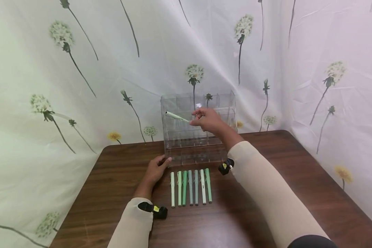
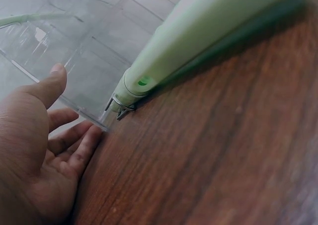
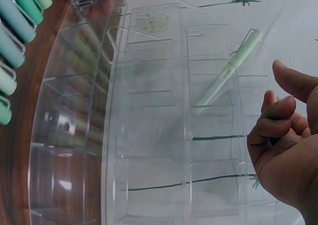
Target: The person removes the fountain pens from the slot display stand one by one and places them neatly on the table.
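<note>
A clear plastic organizer (image 1: 186, 151) with tiered compartments stands at the back of the table. Inside an upper tier, a pale green pen (image 3: 228, 71) leans at a slant, its clip end up and to the left. My right hand (image 1: 207, 120) is in front of that tier, just right of the pen. A gap shows between hand and pen in the right wrist view, its thumb apart from loosely bent fingers. At the organizer's lower left front corner, my left hand (image 2: 44, 140) holds the edge, thumb in front and fingers low beside it.
Several capped pens (image 1: 190, 187) in greens, blue-grey and white lie in a row before the organizer, clips toward it. The brown wooden table (image 1: 111, 193) reaches a dandelion-print curtain (image 1: 96, 69) behind. Dark wrist cameras (image 1: 160, 212) are strapped to both sleeves.
</note>
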A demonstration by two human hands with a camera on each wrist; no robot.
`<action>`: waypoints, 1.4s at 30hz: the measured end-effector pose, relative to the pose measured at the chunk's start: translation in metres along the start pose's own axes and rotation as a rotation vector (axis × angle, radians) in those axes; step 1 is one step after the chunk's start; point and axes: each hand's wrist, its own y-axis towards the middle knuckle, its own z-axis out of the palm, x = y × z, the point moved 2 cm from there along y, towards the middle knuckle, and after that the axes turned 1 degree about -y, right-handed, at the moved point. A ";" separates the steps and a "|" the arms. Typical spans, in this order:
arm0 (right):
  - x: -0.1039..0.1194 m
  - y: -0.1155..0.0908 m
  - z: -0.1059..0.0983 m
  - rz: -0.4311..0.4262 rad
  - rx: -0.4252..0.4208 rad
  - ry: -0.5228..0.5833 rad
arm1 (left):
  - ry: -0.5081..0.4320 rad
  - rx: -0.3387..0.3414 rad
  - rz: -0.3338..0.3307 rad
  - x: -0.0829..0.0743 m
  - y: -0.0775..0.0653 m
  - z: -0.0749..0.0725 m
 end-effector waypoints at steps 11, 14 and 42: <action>0.001 0.019 0.019 0.007 -0.069 0.057 | -0.012 -0.012 -0.006 0.004 0.003 0.004; 0.004 0.024 0.023 0.008 -0.059 0.083 | -0.007 -0.021 -0.008 0.003 0.003 0.001; 0.007 0.046 0.053 0.067 0.016 -0.106 | 0.006 -0.005 -0.003 0.000 0.000 0.000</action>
